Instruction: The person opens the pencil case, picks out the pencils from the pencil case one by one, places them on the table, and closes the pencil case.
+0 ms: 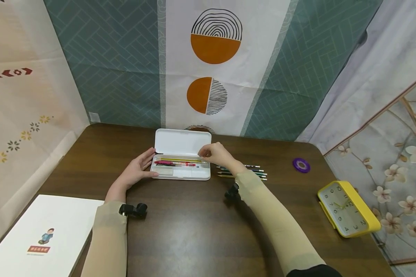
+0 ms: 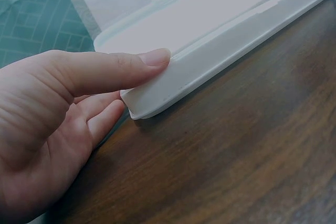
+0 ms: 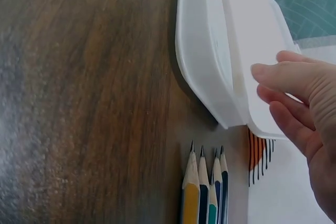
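A white pencil case (image 1: 197, 175) lies with its lid raised at the back of the table. Inside it are a yellow pencil (image 1: 176, 159), a red pen (image 1: 185, 164) and a whitish block (image 1: 164, 171). My left hand (image 1: 137, 169) holds the case's left end, thumb (image 2: 155, 57) on the front rim and the other fingers along the side. Over the right end of the case is my right hand (image 1: 216, 154), its thumb and fingers (image 3: 286, 119) loosely bent, with nothing seen between them. Several sharpened pencils (image 3: 191, 200) lie in a row beside the case's right end.
A purple roll (image 1: 301, 165) and a yellow clock (image 1: 346, 209) are at the table's right. A white box or book (image 1: 17, 227) with a printed figure lies at the front left. Patterned cloths (image 1: 124, 57) hang behind the table and along both sides.
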`<state>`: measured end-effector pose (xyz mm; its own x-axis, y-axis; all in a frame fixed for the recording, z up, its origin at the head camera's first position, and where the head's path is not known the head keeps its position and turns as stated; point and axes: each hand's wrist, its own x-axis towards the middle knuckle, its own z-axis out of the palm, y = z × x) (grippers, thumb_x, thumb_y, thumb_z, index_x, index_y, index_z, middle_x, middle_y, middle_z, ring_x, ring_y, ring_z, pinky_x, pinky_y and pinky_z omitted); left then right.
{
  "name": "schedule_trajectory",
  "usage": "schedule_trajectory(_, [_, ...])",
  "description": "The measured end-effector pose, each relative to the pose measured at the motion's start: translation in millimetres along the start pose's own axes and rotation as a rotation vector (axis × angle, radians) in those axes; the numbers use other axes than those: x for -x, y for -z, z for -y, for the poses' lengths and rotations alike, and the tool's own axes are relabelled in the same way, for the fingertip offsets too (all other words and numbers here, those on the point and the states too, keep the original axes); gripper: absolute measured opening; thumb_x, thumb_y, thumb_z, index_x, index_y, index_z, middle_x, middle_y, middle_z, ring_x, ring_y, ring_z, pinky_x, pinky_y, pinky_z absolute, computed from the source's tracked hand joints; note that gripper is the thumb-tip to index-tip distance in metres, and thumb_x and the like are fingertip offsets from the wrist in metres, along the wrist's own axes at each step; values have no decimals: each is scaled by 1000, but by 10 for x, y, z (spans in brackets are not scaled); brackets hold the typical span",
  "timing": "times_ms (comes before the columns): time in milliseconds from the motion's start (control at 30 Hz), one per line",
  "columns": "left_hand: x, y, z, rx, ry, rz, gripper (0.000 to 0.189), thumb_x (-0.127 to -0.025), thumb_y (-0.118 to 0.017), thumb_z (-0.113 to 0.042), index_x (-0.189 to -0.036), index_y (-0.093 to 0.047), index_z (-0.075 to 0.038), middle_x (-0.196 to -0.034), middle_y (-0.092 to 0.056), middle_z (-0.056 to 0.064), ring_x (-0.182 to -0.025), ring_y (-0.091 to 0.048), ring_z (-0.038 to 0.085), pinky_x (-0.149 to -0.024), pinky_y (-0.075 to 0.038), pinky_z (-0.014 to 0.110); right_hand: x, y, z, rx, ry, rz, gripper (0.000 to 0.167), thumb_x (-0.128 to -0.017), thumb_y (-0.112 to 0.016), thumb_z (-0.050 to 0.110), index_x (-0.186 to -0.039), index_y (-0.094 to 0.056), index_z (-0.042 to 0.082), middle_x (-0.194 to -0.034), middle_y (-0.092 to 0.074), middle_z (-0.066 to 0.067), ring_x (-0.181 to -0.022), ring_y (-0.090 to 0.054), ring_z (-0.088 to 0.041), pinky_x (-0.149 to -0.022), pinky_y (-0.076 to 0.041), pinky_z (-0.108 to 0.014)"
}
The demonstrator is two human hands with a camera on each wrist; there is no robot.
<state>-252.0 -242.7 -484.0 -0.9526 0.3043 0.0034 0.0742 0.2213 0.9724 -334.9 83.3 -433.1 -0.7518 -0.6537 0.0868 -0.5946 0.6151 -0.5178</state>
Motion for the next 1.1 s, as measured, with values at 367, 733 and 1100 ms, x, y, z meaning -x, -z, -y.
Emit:
schedule_trajectory(367, [-9,0,-1,1,-1,5,103,-81,-77,-3,-157,-8,-3,-164,-14,15,-150,-16,33,-119,-18,46,-6,-68,26,-1,-7,41,17,-85,-73,2,-101,-74,5,-95,-74,-7,-85,-68,-16,-77,-59,-24])
schedule_trajectory(733, [1,-7,1,0,2,4,102,-81,-77,-2,-157,-9,-4,-164,-14,15,-151,-16,32,-119,-18,45,-24,-148,32,18,-22,61,17,-84,-74,3,-101,-74,5,-95,-74,-6,-84,-67,-15,-76,-58,-24])
schedule_trajectory(1100, [2,-1,-23,-1,8,1,102,-81,-77,-3,-157,-9,-5,-164,-14,13,-151,-16,31,-119,-19,45,-26,-168,40,54,-27,66,17,-86,-72,3,-103,-74,6,-95,-74,-6,-85,-67,-15,-78,-59,-26])
